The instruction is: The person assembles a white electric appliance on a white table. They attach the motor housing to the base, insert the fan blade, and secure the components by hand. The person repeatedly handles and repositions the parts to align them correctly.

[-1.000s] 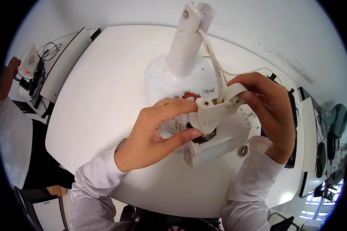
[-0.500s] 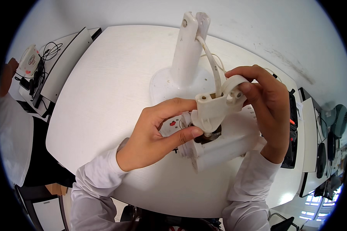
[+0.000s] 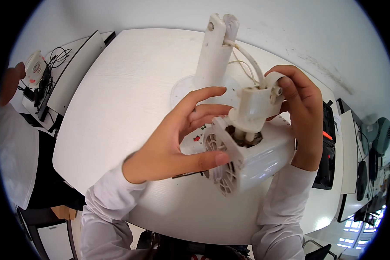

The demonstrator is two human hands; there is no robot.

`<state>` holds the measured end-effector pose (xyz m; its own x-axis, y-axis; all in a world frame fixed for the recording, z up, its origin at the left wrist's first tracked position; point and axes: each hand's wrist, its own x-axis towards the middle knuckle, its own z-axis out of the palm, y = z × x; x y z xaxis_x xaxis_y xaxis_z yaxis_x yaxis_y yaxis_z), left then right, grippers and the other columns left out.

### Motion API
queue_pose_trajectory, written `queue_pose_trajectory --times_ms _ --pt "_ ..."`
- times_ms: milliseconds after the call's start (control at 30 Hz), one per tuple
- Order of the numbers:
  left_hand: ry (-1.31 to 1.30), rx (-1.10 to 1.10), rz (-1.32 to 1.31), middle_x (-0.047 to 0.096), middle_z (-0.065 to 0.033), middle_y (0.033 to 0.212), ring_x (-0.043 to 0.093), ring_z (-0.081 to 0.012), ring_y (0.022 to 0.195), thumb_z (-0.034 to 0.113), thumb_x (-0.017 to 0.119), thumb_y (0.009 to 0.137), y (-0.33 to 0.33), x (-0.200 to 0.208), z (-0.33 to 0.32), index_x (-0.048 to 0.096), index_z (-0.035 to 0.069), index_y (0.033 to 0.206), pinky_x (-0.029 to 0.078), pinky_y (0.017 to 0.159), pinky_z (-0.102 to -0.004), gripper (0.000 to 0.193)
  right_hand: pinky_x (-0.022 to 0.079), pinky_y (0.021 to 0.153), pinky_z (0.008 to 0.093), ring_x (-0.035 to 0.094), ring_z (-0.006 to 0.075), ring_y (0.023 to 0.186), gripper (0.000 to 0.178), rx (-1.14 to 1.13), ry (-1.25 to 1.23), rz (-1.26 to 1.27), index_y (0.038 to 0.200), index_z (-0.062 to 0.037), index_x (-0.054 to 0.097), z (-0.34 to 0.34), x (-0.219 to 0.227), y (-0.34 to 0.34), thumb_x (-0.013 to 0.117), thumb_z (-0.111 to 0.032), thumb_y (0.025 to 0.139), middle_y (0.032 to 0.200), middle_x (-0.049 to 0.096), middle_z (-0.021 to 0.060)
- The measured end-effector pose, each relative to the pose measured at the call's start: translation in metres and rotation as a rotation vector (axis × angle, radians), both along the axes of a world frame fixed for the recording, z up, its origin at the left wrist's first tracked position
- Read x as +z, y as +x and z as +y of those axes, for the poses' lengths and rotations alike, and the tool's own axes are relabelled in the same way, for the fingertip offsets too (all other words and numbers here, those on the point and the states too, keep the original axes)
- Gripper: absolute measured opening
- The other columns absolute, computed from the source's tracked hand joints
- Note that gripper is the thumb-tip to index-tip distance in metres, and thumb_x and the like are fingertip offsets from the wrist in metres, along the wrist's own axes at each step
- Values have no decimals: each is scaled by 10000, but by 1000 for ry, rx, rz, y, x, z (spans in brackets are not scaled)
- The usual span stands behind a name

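A white plastic neck piece [image 3: 254, 106] with a curved bracket sits at the opening of a white vented motor housing [image 3: 264, 160], apparently from a fan. My right hand [image 3: 305, 110] pinches the bracket between thumb and fingers. Spread around the housing's slotted end is my left hand [image 3: 173, 138], its thumb beside the end rim and its fingers reaching behind; whether they touch is hard to tell. A pale cable [image 3: 249, 58] runs from the neck piece to the upright white stand [image 3: 213, 56], which stands on a round base [image 3: 177, 91].
The stand rises from a white table [image 3: 112, 99] near the wall. At the right edge lies a black tool case [image 3: 327, 160] with orange-red items. On the left, a side desk holds black cables [image 3: 43, 86] and a white device [image 3: 34, 71], beside another person's hand [image 3: 13, 82].
My left fingers have come off the neck piece and spread out. Held by my right hand, the neck piece has turned and shifted right, and the housing has tilted, showing its slotted end.
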<state>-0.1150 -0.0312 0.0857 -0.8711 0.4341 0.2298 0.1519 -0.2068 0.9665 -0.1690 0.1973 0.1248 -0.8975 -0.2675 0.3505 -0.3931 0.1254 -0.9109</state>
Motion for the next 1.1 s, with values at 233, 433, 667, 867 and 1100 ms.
queue_pose_trajectory --times_ms 233,433,667,867,1100 --pt "52 -290 -388 388 -194 1424 403 -307 1317 511 793 695 -12 6 -11 203 11 1486 351 1063 -423 1106 539 561 228 621 83 696 312 48 -317 -166 1099 29 600 15 -15 -17 516 -250 986 839 647 39" --pt "-159 -396 311 105 -215 1555 172 -327 1437 389 937 500 -13 -17 -8 -161 74 1491 255 1129 -436 1512 518 623 217 615 79 714 307 69 -459 -256 1073 -12 596 10 -17 -17 512 -291 976 902 636 32" --pt "-229 157 529 403 -205 1422 532 -323 1216 218 897 581 10 -23 17 63 70 1506 451 994 -398 1254 558 642 254 647 113 769 272 412 -746 -404 1123 13 585 -13 -21 -13 501 -201 978 965 664 92" --pt "-258 189 490 442 -184 1395 537 -333 1204 167 870 611 23 2 25 254 39 1461 462 973 -381 1057 602 722 280 661 166 887 354 733 -900 -351 1263 0 490 -1 -60 -50 544 -124 935 1047 633 88" --pt "-226 248 471 442 -197 1392 518 -326 1231 122 841 654 30 1 24 250 -1 1453 433 1015 -381 1002 616 743 283 664 197 915 451 838 -938 -359 1336 0 404 -9 -77 -65 560 -138 936 1083 602 84"
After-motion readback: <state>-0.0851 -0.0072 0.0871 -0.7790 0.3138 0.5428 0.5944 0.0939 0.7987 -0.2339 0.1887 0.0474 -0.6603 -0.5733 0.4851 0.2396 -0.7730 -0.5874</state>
